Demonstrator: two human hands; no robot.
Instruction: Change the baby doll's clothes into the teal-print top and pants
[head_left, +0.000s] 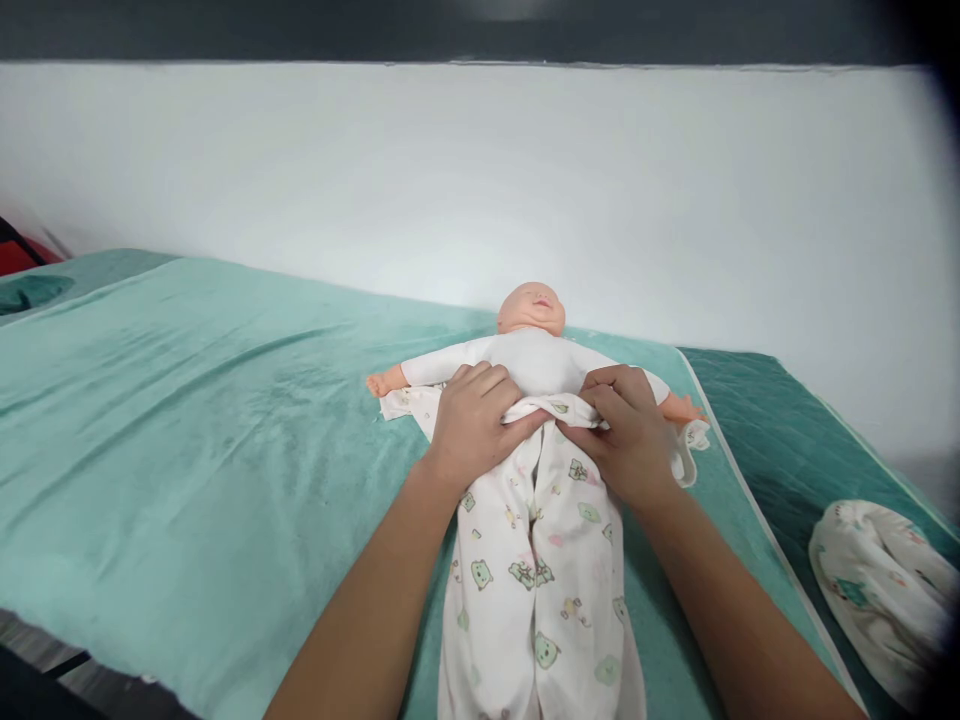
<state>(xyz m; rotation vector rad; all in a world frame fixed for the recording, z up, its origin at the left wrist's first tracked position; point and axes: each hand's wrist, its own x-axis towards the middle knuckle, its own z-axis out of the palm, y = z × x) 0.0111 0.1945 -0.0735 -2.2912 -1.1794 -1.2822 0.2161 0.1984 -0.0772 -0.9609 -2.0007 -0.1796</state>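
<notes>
A baby doll (529,335) lies on its back on a teal towel (210,420), head towards the wall, arms spread. It wears a white top and a white sleepsuit with a green bear print (536,560). My left hand (472,420) grips the sleepsuit's upper edge at the doll's waist on the left. My right hand (626,430) pinches the same bunched edge on the right. Both hands have fingers curled into the fabric.
A bundled piece of printed white cloth (877,590) lies at the right on a darker green quilted mat (795,450). A white wall (480,180) runs behind the bed. The towel's near edge drops off at the lower left.
</notes>
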